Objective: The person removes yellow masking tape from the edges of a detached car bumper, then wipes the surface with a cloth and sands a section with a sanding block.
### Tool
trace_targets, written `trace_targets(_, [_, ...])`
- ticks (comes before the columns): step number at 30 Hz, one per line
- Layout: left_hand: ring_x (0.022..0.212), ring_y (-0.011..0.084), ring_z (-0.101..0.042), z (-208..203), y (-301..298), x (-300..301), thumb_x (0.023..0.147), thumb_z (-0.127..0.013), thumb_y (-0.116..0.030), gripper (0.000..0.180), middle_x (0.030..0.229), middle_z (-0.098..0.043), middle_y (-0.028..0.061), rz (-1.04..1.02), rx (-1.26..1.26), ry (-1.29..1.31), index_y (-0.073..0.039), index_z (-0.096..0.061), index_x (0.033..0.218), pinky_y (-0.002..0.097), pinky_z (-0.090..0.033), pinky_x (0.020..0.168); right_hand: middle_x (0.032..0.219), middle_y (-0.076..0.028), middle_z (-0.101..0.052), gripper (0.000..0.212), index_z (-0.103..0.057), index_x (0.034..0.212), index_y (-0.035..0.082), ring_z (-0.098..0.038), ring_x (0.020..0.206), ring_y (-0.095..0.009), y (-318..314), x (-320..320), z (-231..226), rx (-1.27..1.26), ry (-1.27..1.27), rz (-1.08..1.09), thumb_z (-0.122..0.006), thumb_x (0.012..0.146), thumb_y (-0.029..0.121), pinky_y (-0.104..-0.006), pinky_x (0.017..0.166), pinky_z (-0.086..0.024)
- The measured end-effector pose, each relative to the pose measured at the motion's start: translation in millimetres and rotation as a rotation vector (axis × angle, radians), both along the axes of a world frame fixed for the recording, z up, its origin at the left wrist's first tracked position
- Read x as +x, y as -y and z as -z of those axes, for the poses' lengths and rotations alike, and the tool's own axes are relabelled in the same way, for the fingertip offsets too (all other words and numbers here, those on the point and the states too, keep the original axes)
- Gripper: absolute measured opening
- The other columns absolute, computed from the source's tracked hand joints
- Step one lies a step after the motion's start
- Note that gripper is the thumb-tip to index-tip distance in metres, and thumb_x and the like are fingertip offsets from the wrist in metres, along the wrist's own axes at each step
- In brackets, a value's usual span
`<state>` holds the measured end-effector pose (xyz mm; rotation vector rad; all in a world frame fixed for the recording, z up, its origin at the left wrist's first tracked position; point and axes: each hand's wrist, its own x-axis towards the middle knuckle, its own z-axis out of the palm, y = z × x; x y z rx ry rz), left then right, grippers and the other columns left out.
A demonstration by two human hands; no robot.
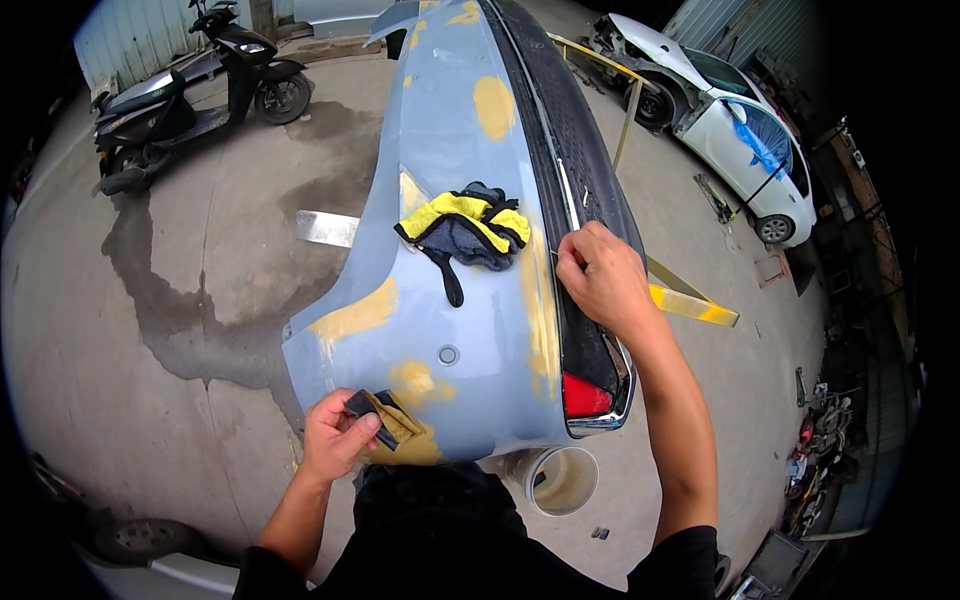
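Holding a dark folded sheet (388, 417) is the left hand (338, 434).

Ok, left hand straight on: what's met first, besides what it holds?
Likely the grey car panel, just ahead of the left hand and its folded sheet; any depth gap is unclear.

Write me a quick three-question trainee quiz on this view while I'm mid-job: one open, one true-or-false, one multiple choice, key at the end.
1. Which hand holds the folded dark-and-tan sheet?
2. True or false: the yellow, grey and black fabric lies on the grey panel.
3. What colour are the patches on that panel? A) green; B) yellowish tan; C) red.

Key: 1: the left hand; 2: true; 3: B.
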<state>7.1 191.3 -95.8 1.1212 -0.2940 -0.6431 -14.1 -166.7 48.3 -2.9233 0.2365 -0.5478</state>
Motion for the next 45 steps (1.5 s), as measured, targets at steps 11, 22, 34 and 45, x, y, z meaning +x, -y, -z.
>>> trace_targets(11, [0.065,0.0088,-0.062,0,0,0,0.092,-0.069,-0.007,0.016,0.088,-0.067,0.0075,-0.008,-0.003,-0.007,0.002,-0.061,0.102,0.0214,-0.052,0.056,0.081,-0.012,-0.061,0.007,-0.063,0.081,0.003,-0.062,0.072,-0.033,3,-8,1,0.098,0.049,0.026,-0.062,0.082,0.01,-0.0422,0.066,-0.051])
trace_targets(22, [0.064,0.0084,-0.061,0,0,0,0.092,-0.068,-0.007,0.014,0.086,-0.066,0.0063,-0.005,0.016,-0.005,0.001,-0.06,0.101,0.0214,-0.052,0.055,0.08,-0.013,-0.059,0.006,-0.062,0.081,0.001,-0.06,0.065,-0.029,-11,-35,-2,0.321,0.099,0.028,-0.061,0.081,0.007,-0.0374,0.061,-0.05])
trace_targets(34, [0.065,0.0081,-0.061,-2,2,1,0.093,-0.068,-0.009,0.012,0.084,-0.065,0.0043,-0.002,0.045,0.025,-0.001,-0.059,0.095,0.0212,-0.052,0.056,0.075,-0.012,-0.063,0.012,-0.068,0.084,0.002,-0.062,0.066,-0.031,-19,-61,-10,0.323,-0.127,0.118,-0.064,0.081,0.013,-0.0399,0.064,-0.05])
trace_targets(45, [0.065,0.0077,-0.061,0,1,-1,0.093,-0.069,-0.01,0.013,0.084,-0.065,0.0039,-0.017,0.037,0.037,-0.001,-0.059,0.095,0.021,-0.052,0.056,0.081,-0.016,-0.069,0.018,-0.073,0.092,0.001,-0.067,0.078,-0.033,-25,-34,-4,0.241,-0.205,0.229,-0.065,0.082,0.014,-0.0404,0.072,-0.053])
